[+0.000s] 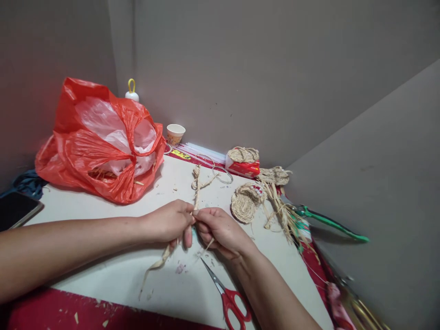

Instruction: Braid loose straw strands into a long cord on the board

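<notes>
Near the middle of the white board, my left hand (175, 222) and my right hand (220, 231) meet, fingertips pinched on a twisted straw cord (197, 195). The cord runs away from me and ends in a knotted loop. A loose flat strand (160, 263) trails below my left hand, and a thin end sticks out under my right fingers. Just below my right hand lie scissors (232, 302) with red handles, their blades slightly apart. To the right rests a small woven straw slipper (246, 204). My fingers hide the spot where the strands join.
A red plastic bag (103, 151) stands at the left, beside a phone (20, 208). Along the back are a paper cup (176, 133), a red packet (242, 167) with woven straw on top, and a wire ring (222, 175). Straw bundles (280, 211) and green-handled pliers (333, 222) lie right.
</notes>
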A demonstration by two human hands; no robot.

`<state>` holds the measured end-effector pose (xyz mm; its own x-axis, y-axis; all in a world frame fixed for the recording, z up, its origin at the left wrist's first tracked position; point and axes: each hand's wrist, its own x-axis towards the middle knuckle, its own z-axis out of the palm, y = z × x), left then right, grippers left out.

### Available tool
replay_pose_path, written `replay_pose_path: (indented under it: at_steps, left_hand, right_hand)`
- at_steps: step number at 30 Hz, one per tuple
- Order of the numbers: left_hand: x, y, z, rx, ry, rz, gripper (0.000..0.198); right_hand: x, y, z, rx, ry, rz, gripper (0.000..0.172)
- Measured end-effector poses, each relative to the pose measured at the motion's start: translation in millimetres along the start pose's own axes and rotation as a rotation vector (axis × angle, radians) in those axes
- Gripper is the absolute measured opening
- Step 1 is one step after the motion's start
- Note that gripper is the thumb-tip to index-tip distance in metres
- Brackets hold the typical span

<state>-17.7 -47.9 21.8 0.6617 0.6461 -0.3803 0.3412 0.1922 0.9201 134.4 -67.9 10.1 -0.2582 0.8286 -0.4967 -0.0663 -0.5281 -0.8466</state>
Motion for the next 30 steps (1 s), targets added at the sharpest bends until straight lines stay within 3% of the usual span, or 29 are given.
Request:
replay_pose_path:
  at_steps: [5,10,13,16,17,20,21,25,30]
  left_hand:
    - [-3,-6,10.6,0.030,0.076,0.044,0.019]
    - [1,-15,26.0,-0.040,0.151,0.123,0.015]
    - [-12,-14,26.7,-0.056,0.101,0.067,0.022]
    - [-31,-7,11.7,0.020,0.002,-0.042,0.031]
    - [-34,-5,4.6,0.063,0.038,-0.026,0.032]
    - [-30,0,-11.9,0.080,0.409,0.175,0.032]
    - [-24,1,-13.4,0.023,0.443,0.179,0.032]
    - [-1,1,-0.7,-0.248,0.123,-0.002,0.018]
    - [8,-3,11.4,-0.117,0.232,0.066,0.022]
  right_hand:
    - [-1,2,4,0.108,-0.052,-0.002,0.040]
    - [-3,4,7,0.048,-0.064,-0.061,0.034]
    - [-3,3,4,0.018,-0.055,-0.064,0.027]
    - [-2,-1,-3,0.060,-0.085,-0.047,0.019]
    - [-2,-2,-5,0.073,-0.110,-0.038,0.017]
    - [-2,-5,-10,0.086,-0.184,-0.016,0.017]
    - [-2,-5,-11,0.083,-0.202,-0.014,0.017]
    - [-1,-7,-14,0.046,-0.250,-0.029,0.015]
    - [1,-10,-22,-0.039,-0.294,-0.037,0.013]
